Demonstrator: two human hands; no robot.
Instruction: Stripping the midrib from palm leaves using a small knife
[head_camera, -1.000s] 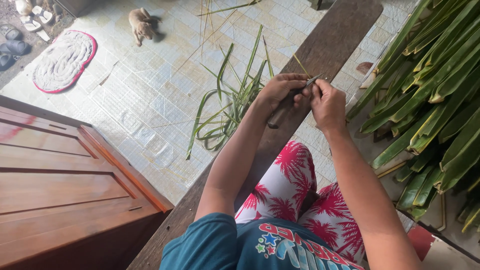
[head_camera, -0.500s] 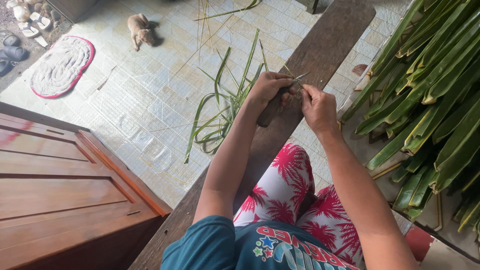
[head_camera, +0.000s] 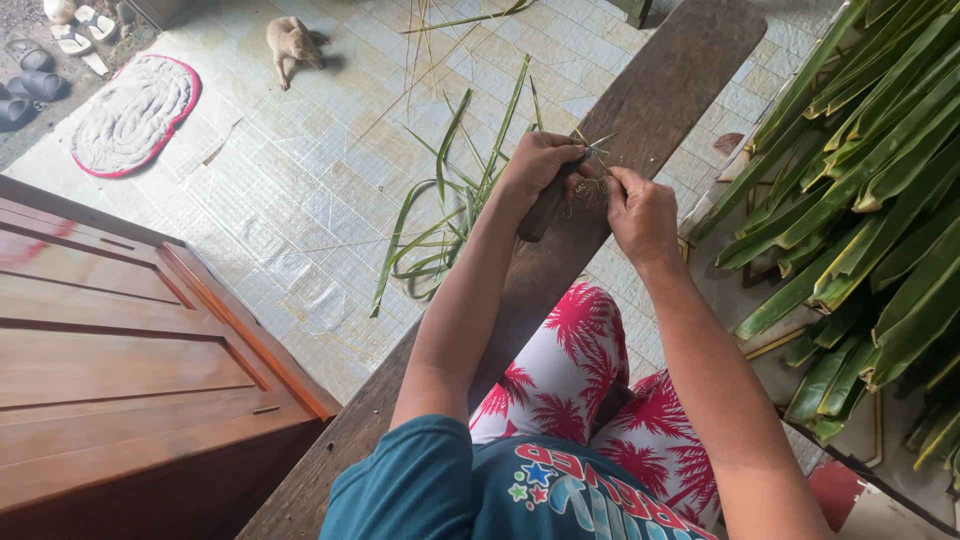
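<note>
Left hand (head_camera: 540, 165) grips knife (head_camera: 556, 192), right hand (head_camera: 640, 210) pinches thin leaf strip (head_camera: 592, 186) above wooden plank (head_camera: 640, 110).

The plank (head_camera: 640, 120) is dark, rough wood. The knife (head_camera: 548, 200) has a shiny metal blade. The long green leaves (head_camera: 870, 190) look smooth and glossy. The floor tiles (head_camera: 300, 230) are bumpy and matt.

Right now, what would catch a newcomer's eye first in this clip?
At centre, the left hand grips a knife while the right hand pinches a thin leaf strip over a dark wooden plank. Green leaves pile up at right; a small animal lies top left.
</note>
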